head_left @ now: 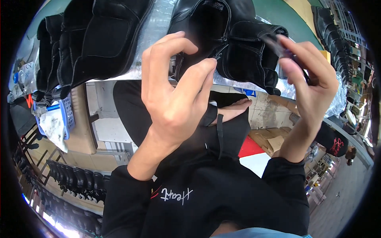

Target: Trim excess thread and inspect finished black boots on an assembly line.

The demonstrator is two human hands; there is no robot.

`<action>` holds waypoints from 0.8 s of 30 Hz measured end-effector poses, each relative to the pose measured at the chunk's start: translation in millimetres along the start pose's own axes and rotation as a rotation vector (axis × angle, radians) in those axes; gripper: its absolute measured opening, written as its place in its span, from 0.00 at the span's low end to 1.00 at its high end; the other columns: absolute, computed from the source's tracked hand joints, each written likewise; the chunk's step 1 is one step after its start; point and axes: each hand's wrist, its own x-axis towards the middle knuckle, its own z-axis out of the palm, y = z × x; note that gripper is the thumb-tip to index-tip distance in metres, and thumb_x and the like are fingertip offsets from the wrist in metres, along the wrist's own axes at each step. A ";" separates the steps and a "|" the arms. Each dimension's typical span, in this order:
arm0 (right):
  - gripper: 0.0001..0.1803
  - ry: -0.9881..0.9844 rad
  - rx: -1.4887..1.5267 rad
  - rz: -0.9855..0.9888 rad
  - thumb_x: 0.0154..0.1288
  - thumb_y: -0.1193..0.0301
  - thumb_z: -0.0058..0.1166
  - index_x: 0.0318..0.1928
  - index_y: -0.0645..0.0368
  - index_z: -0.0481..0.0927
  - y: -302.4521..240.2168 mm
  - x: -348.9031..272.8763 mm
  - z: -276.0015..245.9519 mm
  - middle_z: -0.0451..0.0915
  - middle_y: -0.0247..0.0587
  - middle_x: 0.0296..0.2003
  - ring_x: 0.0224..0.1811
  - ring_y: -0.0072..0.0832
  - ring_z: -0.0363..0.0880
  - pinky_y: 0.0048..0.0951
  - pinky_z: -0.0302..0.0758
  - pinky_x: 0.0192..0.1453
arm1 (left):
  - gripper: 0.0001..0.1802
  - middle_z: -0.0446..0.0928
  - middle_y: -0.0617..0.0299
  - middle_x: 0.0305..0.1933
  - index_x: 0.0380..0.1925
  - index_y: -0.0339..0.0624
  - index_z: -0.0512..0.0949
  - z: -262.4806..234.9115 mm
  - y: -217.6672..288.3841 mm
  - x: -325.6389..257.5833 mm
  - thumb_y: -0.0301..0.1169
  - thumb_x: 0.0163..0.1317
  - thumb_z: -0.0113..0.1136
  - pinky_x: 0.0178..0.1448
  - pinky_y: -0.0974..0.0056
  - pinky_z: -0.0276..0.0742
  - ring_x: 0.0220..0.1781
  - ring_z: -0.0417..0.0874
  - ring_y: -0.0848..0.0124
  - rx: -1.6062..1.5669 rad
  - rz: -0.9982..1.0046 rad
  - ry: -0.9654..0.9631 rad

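My left hand [170,95] is raised over the near edge of the table, its fingers bent and apart, with nothing visible in them. Just beyond it lie black leather boot uppers [244,51] with pale stitching along their seams. At the right, my right hand [313,75] grips a small, thin, dark tool [274,45] between thumb and fingers. Motion smears the tool, so its kind cannot be made out. Its tip is near the rolled top of a black upper. More black uppers [105,39] lie on the left side of the table.
Clear plastic film covers the table [152,29]. At the left hangs a blue basket [68,115] with a white cloth over it. Racks of black boots [79,178] stand at the lower left, and a row of black footwear [331,35] runs along the far right.
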 end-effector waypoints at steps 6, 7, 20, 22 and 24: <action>0.16 -0.282 -0.045 -0.117 0.52 0.78 0.68 0.44 0.69 0.86 -22.4 23.3 5.8 0.78 0.39 0.27 0.26 0.24 0.73 0.24 0.66 0.30 | 0.14 0.79 0.55 0.39 0.30 0.40 0.86 0.4 -3.6 -4.1 0.15 0.41 0.75 0.54 0.56 0.80 0.54 0.81 0.51 0.008 0.061 0.022; 0.15 -0.323 -0.021 -0.084 0.53 0.77 0.68 0.43 0.69 0.86 -25.5 25.2 4.5 0.78 0.39 0.27 0.26 0.23 0.73 0.23 0.65 0.30 | 0.14 0.79 0.55 0.39 0.30 0.40 0.86 1.3 -3.4 -4.5 0.15 0.41 0.75 0.54 0.56 0.80 0.54 0.81 0.51 -0.004 0.055 0.027; 0.13 -0.435 -0.068 0.023 0.56 0.75 0.69 0.40 0.70 0.86 -31.2 33.2 5.9 0.75 0.38 0.23 0.24 0.20 0.73 0.21 0.63 0.27 | 0.11 0.79 0.55 0.38 0.30 0.43 0.87 3.3 -6.5 -10.1 0.20 0.45 0.75 0.55 0.55 0.82 0.57 0.80 0.50 -0.016 0.084 0.010; 0.13 -0.440 -0.056 0.031 0.56 0.75 0.69 0.40 0.70 0.86 -31.4 33.9 7.1 0.75 0.38 0.23 0.24 0.20 0.73 0.21 0.62 0.27 | 0.11 0.79 0.55 0.38 0.30 0.43 0.87 3.0 -6.8 -10.3 0.20 0.46 0.75 0.55 0.55 0.82 0.57 0.80 0.50 -0.012 0.086 0.008; 0.12 -0.442 -0.024 0.035 0.56 0.75 0.69 0.39 0.70 0.86 -30.6 34.2 8.5 0.75 0.37 0.22 0.24 0.19 0.72 0.22 0.61 0.27 | 0.11 0.79 0.55 0.38 0.30 0.43 0.87 3.8 -7.5 -11.2 0.20 0.46 0.75 0.55 0.55 0.82 0.58 0.79 0.50 -0.021 0.085 0.020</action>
